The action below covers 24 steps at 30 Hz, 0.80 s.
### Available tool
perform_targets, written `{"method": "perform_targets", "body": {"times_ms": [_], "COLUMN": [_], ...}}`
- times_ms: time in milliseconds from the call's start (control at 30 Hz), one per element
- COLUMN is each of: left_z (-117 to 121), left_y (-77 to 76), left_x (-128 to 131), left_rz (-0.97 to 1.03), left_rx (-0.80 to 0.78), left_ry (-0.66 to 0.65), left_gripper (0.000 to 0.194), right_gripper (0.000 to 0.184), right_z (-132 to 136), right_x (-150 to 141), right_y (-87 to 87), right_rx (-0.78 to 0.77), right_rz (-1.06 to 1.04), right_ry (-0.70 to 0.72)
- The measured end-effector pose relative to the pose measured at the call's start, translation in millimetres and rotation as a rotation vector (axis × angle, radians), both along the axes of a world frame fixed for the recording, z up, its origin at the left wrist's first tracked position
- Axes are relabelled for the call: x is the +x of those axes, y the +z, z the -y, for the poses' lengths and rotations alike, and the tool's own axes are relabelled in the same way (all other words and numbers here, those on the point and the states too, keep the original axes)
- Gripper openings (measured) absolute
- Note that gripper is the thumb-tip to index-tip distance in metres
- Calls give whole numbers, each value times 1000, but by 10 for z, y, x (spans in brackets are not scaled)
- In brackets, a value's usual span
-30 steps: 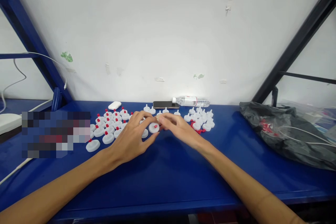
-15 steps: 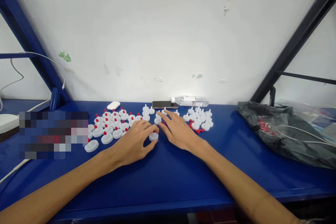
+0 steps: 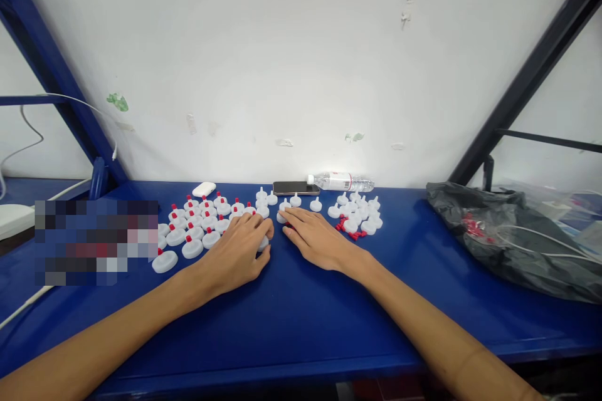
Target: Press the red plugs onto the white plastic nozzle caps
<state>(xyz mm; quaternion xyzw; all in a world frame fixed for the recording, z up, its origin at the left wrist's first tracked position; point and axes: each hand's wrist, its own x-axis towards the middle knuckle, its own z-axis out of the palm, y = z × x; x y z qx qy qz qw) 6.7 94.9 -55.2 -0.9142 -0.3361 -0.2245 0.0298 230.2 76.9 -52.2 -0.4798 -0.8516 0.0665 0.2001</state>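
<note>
My left hand [image 3: 241,249] is curled round a white nozzle cap [image 3: 263,243], mostly covered by the fingers. To its left stand several white caps with red tips [image 3: 192,247] in rough rows. My right hand [image 3: 317,239] lies palm down with its fingers stretched out to the left. Its fingertips are beside a white cap with a bare nozzle [image 3: 282,215], and a bit of red shows under them. A heap of small red tips [image 3: 357,235] lies right of this hand, against a cluster of bare white caps [image 3: 371,223].
At the wall lie a dark phone [image 3: 294,188] and a clear water bottle [image 3: 341,181]. A small white case [image 3: 204,189] sits behind the red-tipped caps. A black plastic bag [image 3: 512,257] covers the right end of the blue table [image 3: 301,332]. The left side holds a blurred patch.
My left hand has moved slightly left with the white cap, away from my right hand. The right hand's fingers have come down and back, uncovering caps near the phone.
</note>
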Motion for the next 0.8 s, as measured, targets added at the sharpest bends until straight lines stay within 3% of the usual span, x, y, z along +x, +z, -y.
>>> {"method": "perform_targets", "body": {"times_ms": [67, 200, 267, 367, 467, 567, 667, 800], "left_z": [2, -11, -25, -41, -42, -38, -36, -37], "left_y": [-5, -12, -14, -16, -17, -7, 18, 51], "left_x": [8, 20, 16, 3, -9, -10, 1, 20], "left_rz": [22, 117, 166, 218, 250, 270, 276, 268], "left_rx": [3, 16, 12, 2, 2, 9, 15, -1], "left_ry": [10, 72, 101, 112, 93, 61, 12, -30], "left_gripper": [11, 49, 59, 48, 39, 40, 36, 29], "right_gripper": [52, 48, 44, 39, 38, 34, 24, 19], "right_z": [-4, 9, 38, 87, 90, 45, -7, -63], "right_x": [-3, -24, -44, -69, -58, 8, 103, 181], "right_y": [12, 84, 140, 219, 260, 270, 262, 200], "right_rx": [-5, -39, -95, -194, -193, -51, 90, 65], "right_rz": [-45, -268, -409, -552, -607, -454, -100, 95], "right_ry": [6, 92, 177, 271, 241, 56, -179, -249]}}
